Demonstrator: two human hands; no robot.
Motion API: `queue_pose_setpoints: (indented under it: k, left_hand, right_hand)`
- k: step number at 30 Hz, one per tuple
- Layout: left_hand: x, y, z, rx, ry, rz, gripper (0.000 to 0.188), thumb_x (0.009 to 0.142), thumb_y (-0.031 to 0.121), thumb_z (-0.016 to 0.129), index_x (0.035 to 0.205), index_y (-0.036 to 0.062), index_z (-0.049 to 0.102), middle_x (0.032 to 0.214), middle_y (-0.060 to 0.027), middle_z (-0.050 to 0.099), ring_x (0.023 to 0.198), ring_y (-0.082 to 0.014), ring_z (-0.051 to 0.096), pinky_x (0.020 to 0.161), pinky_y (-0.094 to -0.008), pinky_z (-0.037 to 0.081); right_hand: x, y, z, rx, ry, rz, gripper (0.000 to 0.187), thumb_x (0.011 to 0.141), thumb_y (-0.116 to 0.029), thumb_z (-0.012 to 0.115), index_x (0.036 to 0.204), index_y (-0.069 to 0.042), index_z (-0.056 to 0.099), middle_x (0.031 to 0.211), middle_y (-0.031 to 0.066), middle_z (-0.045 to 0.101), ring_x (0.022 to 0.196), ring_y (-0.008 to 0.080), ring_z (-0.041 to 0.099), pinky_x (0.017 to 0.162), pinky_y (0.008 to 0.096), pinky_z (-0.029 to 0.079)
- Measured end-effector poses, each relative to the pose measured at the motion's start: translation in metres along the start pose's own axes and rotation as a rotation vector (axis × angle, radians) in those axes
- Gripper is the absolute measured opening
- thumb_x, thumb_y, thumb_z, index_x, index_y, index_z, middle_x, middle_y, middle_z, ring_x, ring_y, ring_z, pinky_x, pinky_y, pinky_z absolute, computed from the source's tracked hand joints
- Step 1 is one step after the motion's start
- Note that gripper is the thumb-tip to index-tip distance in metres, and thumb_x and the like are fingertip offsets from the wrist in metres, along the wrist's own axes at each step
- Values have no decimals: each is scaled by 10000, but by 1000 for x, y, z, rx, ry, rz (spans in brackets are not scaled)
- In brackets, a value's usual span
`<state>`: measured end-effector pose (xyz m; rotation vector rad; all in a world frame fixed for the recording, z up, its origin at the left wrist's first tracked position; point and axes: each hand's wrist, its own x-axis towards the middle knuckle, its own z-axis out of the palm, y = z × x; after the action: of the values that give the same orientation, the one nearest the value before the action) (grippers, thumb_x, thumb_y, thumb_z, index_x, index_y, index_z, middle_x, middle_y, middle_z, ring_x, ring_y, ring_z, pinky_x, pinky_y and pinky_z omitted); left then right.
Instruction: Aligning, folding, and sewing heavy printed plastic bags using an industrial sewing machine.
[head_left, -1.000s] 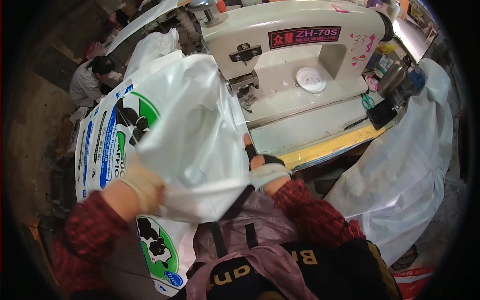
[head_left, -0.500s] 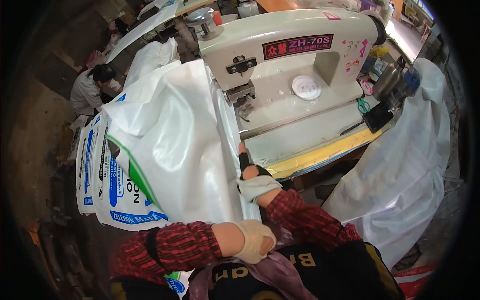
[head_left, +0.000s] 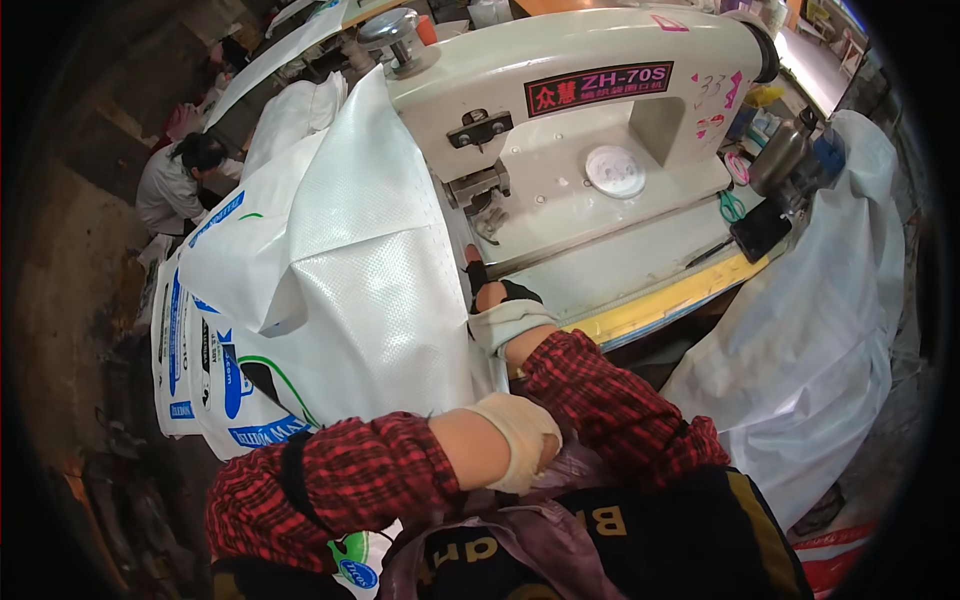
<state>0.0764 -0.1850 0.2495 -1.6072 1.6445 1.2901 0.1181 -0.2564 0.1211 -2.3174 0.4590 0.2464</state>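
Observation:
A large white woven bag with blue and green print hangs beside the sewing machine, its right edge along the stitching head. My right hand, in a black fingerless glove with a pale wrist wrap, grips that edge just below the needle area. One finger stretches forward along it; the others are mostly hidden. Nearer my body, my left hand, wrapped in beige cloth, is at the bag's near end. Its fingers are hidden from view.
More printed bags hang at the left. Teal scissors, a black phone and a metal bottle lie or stand right of the machine. White sheeting drapes at the right. A co-worker bends at the far left.
My right hand has moved forward and slightly left along the bag's edge. The bag has shifted and folded up into a peak beside the machine. My left hand has risen a little.

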Motion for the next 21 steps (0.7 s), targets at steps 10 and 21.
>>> queue_pose_setpoints:
  k: [10, 21]
  left_hand:
    - [6, 4, 36, -83, 300, 134, 174, 655, 206, 621, 694, 38, 648, 737, -166, 630, 714, -355, 614, 620, -402, 494]
    - [-59, -36, 60, -550, 688, 292, 146, 734, 158, 645, 744, 39, 560, 665, -123, 552, 607, -299, 549, 558, -343, 434]
  right_hand:
    - [-27, 24, 35, 141, 33, -65, 456, 869, -306, 437, 1236, -36, 424, 966, 222, 581, 888, 350, 569, 770, 384, 434]
    - [-26, 23, 22, 1465, 53, 15, 390, 897, -334, 490, 1200, -88, 500, 994, 34, 602, 856, 99, 544, 744, 268, 428]
